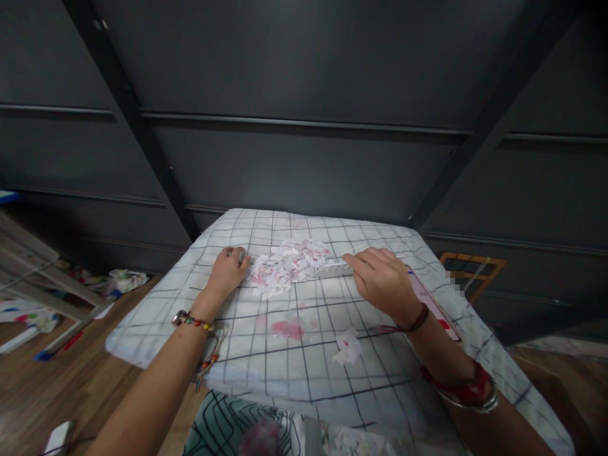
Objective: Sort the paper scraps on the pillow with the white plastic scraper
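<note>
A heap of torn white paper (285, 269), flecked with pink, is spread on a white checked cloth (375, 235) before a dark panelled wall (308, 168). The left hand (228, 271) is set down just beside the heap's left edge, its fingers bent; whether the small greyish spot near the fingertips is something pinched there cannot be told. By the right hand (380, 278), a long, pale strip (333, 270) is gripped between thumb and curled fingers, its far end laid at the heap's right edge. Nearer the front of the cloth, a smaller cluster of scraps (349, 346) is seen, with a pink stain (287, 327) to its left. A pink card (430, 304) is partly hidden behind the right forearm. A beaded bracelet (196, 322) is worn on the left wrist, red bands (468, 386) on the right forearm. At far right, a wooden frame (475, 258) is propped near the wall.
</note>
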Demonstrator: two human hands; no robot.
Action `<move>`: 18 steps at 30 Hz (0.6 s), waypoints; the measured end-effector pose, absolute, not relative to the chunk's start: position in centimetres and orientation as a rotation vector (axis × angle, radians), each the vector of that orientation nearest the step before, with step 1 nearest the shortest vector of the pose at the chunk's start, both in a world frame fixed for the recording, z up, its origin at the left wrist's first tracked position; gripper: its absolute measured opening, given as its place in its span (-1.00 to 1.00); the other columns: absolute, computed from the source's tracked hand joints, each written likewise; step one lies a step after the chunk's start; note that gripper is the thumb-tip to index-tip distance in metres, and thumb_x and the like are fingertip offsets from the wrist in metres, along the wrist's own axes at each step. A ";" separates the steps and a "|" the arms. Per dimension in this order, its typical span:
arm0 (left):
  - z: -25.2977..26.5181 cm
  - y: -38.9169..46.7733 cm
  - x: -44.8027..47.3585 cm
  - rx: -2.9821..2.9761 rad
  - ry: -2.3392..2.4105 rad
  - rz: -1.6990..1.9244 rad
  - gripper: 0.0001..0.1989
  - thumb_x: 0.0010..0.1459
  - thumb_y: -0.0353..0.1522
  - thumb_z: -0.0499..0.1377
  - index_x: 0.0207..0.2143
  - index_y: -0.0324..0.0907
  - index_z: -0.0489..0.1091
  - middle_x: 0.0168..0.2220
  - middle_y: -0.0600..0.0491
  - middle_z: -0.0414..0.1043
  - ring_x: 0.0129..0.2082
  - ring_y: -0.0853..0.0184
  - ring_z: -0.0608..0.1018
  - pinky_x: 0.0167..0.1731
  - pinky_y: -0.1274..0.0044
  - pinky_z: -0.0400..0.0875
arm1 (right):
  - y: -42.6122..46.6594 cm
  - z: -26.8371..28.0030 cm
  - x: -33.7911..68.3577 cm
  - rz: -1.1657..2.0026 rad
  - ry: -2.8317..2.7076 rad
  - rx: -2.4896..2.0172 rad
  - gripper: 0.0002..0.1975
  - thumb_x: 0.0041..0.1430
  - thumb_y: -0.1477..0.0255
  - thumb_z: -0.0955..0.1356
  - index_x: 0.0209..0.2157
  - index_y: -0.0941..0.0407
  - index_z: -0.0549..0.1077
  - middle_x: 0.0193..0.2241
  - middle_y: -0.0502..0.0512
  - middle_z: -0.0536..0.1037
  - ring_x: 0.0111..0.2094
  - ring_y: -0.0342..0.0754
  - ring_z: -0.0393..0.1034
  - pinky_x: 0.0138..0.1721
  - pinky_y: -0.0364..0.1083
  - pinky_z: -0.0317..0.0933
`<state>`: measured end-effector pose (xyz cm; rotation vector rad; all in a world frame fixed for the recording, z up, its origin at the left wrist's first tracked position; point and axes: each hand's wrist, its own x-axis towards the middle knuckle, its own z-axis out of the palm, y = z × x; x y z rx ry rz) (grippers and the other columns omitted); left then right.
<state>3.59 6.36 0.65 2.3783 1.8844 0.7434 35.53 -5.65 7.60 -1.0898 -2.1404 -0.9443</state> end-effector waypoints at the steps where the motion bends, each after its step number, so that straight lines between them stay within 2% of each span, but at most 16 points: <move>1: 0.6 6.4 3.6 2.379 1.880 0.750 -0.66 0.20 -0.29 -0.01 -0.09 -0.28 0.40 -0.12 -0.18 0.43 0.05 0.12 0.39 0.12 0.31 0.26 | -5.7 7.7 35.5 -0.934 -2.149 -1.084 -0.76 0.11 0.67 0.23 -0.35 0.20 0.52 -0.54 0.07 0.46 -0.45 -0.07 0.21 -0.39 -0.06 0.03; 18: 0.5 6.5 3.5 2.415 1.844 0.767 -0.65 0.18 -0.27 -0.03 -0.12 -0.28 0.40 -0.15 -0.19 0.43 0.03 0.09 0.39 0.11 0.28 0.27 | -6.0 7.8 35.0 -0.831 -2.156 -0.973 -0.74 0.12 0.66 0.21 -0.34 0.17 0.49 -0.53 0.04 0.47 -0.43 -0.09 0.23 -0.37 -0.08 0.06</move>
